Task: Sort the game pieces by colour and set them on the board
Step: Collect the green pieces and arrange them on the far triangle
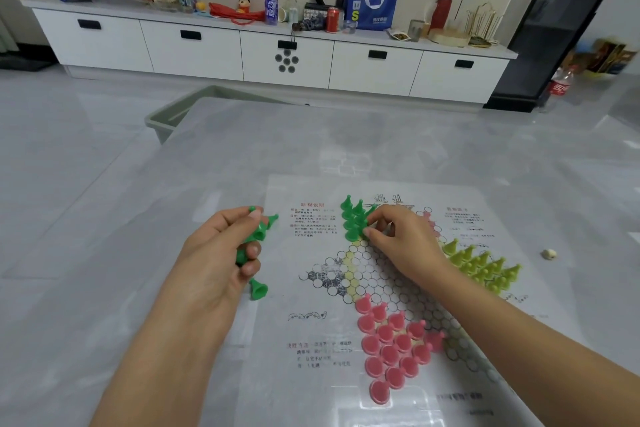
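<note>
Two hands fill the green corner: right hand point(398, 239) fingers pinch a green piece point(367, 218) onto the board point(381, 274); left hand point(221, 253) fingers clamp spare green pieces point(258, 236), next to pass over.

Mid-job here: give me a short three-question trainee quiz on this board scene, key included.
1. True or false: the pink pieces sit on the board's near point.
2. Which hand holds spare green pieces?
3. The right hand is placing a piece at: A) the green cluster B) the yellow-green pieces C) the bare table.

Key: 1 true; 2 left hand; 3 A.
</note>
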Demonstrator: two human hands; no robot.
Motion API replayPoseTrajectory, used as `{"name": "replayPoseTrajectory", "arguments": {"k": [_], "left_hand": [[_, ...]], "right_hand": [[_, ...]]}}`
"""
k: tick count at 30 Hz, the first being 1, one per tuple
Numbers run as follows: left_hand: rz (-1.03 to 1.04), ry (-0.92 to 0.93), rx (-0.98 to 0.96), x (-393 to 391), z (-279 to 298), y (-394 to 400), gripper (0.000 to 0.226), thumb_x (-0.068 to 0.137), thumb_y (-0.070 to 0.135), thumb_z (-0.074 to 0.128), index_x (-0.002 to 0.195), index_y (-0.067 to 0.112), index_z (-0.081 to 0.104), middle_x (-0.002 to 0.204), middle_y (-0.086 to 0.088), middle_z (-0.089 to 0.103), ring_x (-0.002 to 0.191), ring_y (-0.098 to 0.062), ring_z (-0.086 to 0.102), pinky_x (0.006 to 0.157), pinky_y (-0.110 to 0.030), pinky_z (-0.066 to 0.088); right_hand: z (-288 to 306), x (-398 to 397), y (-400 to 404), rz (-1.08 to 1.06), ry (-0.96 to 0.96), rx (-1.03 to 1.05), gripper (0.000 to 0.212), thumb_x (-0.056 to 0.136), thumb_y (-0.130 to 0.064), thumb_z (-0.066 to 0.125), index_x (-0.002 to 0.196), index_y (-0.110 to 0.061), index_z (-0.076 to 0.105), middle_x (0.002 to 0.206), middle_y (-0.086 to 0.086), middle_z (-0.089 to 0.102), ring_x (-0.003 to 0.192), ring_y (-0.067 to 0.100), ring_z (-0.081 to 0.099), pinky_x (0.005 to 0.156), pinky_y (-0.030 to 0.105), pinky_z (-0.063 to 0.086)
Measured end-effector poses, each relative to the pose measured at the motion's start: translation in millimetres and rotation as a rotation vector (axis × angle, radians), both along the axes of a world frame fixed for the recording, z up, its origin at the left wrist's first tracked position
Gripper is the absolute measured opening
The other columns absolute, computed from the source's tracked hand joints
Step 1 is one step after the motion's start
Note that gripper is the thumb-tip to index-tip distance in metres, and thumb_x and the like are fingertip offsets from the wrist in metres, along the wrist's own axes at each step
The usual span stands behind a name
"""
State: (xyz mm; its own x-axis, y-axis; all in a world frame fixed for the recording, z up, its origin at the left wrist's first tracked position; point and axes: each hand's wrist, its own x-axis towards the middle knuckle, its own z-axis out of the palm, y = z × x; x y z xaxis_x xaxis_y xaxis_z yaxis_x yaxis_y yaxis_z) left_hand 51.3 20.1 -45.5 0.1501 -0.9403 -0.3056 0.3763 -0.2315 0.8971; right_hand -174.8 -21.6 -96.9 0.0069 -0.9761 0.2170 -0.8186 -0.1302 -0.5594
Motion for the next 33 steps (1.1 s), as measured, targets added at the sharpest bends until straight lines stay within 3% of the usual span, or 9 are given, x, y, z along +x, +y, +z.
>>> {"name": "replayPoseTrajectory", "arguments": {"k": [14, 19, 22, 26, 30, 33], "left_hand": [[-0.021, -0.022, -0.025, 1.4, -2.2, 0.5, 0.012, 0.085, 0.009, 0.057, 0.08, 0.016, 0.065, 0.074, 0.002, 0.054, 0.042, -0.004, 0.04, 0.034, -0.014, 0.031], [-0.154, -0.074, -0.102, -3.7, -0.7, 4.2, 0.022, 0.087, 0.017, 0.056, 0.076, 0.027, 0.072, 0.064, 0.012, 0.063, 0.044, -0.004, 0.04, 0.043, -0.019, 0.027], [-0.231, -0.156, -0.199, -11.3, 0.9, 8.8, 0.021, 0.088, 0.018, 0.055, 0.08, 0.028, 0.072, 0.071, 0.008, 0.069, 0.04, -0.005, 0.038, 0.04, -0.017, 0.026], [-0.298, -0.213, -0.217, -17.0, -0.6, 12.9, 0.007, 0.085, 0.014, 0.058, 0.088, 0.017, 0.063, 0.06, 0.003, 0.067, 0.035, -0.006, 0.033, 0.034, -0.012, 0.028], [-0.322, -0.225, -0.165, -17.2, -3.3, 12.3, 0.009, 0.085, 0.015, 0.058, 0.088, 0.013, 0.05, 0.038, 0.008, 0.051, 0.032, -0.004, 0.031, 0.032, -0.012, 0.025], [-0.328, -0.228, -0.148, -17.9, -4.2, 11.0, 0.012, 0.085, 0.016, 0.058, 0.083, 0.012, 0.048, 0.036, 0.007, 0.048, 0.031, -0.004, 0.031, 0.032, -0.011, 0.024]], "right_hand": [[0.3, 0.1, 1.5, 0.006, -0.004, 0.022, 0.007, 0.085, -0.022, 0.061, 0.091, -0.02, 0.061, 0.075, -0.008, 0.053, 0.066, 0.005, 0.045, 0.058, 0.018, 0.035], [21.0, 4.4, 15.6, -0.09, -0.32, -0.023, 0.006, 0.09, -0.025, 0.052, 0.087, -0.026, 0.057, 0.078, -0.009, 0.059, 0.064, -0.001, 0.052, 0.058, 0.009, 0.043], [47.5, 20.3, 30.2, 0.089, -0.44, 0.03, 0.01, 0.088, -0.024, 0.055, 0.088, -0.03, 0.062, 0.081, -0.007, 0.064, 0.072, 0.003, 0.059, 0.066, 0.011, 0.049], [66.1, 50.0, 47.8, 0.357, -0.489, 0.159, 0.014, 0.085, -0.02, 0.06, 0.097, -0.024, 0.067, 0.07, -0.009, 0.063, 0.06, -0.002, 0.053, 0.055, 0.011, 0.042], [66.9, 61.9, 53.3, 0.37, -0.565, 0.194, 0.011, 0.085, -0.017, 0.062, 0.093, -0.02, 0.068, 0.08, 0.007, 0.066, 0.074, 0.01, 0.058, 0.063, 0.022, 0.045], [64.9, 59.4, 53.1, 0.355, -0.582, 0.225, 0.011, 0.086, -0.013, 0.06, 0.094, -0.017, 0.067, 0.081, 0.008, 0.066, 0.078, 0.014, 0.059, 0.063, 0.017, 0.045]]}}
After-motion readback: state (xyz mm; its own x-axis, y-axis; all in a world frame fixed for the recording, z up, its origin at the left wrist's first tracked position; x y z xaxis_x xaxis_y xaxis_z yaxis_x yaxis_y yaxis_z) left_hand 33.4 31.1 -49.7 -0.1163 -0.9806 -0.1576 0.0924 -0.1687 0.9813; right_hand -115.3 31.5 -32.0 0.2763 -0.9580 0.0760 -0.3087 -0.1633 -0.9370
